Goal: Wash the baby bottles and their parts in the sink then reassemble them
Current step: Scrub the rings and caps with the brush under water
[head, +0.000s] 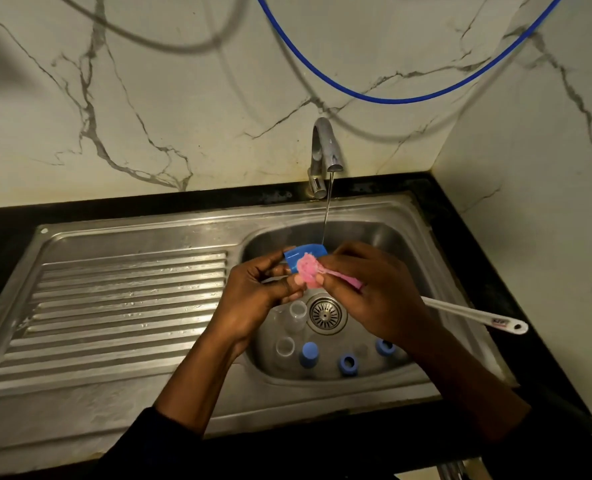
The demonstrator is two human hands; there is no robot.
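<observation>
Steel sink (131,237): set in the black bench (3,237), with one basin at its right end and one ribbed drainer (128,299) at its left.
Writing: one small label near the end of the white brush handle (474,315), too small to read.
Left grip (253,289): clenched on one blue cap (305,254), held over the basin where the water stream (327,209) meets it.
Right grip (367,292): clenched round the brush's neck, with the pink sponge head (308,275) against the cap and the handle reaching over the sink's right rim.
Blue parts (348,363): three, along the basin's near edge.
Clear parts (285,346): two plainly seen, left of the drain strainer (325,313).
Tap (325,150): one, at the sink's back edge, running.
Blue hose (391,97): one, looped across the marble wall.
</observation>
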